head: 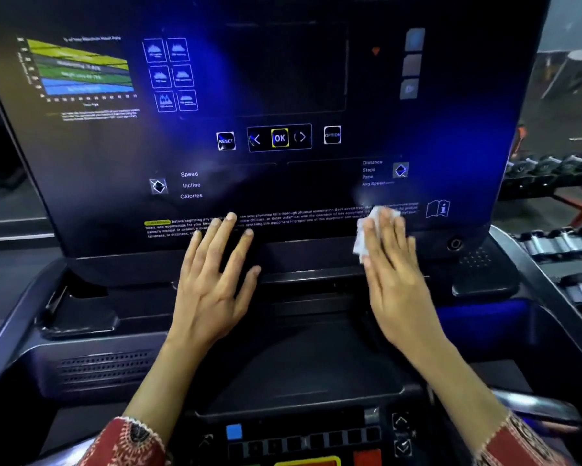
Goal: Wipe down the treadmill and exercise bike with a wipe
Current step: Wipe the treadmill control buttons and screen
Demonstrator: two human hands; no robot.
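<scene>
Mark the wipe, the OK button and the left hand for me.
wipe (360, 240), head view, its exposed white left edge.
OK button (280, 138), head view, centre of its face.
left hand (212, 284), head view, back of the hand.

1 head-worn camera looks forward and down, close over the treadmill console (299, 186).

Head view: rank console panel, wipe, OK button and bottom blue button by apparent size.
1. console panel
2. wipe
3. OK button and blue button: alike, the blue one nearer the camera, so unranked.
</scene>
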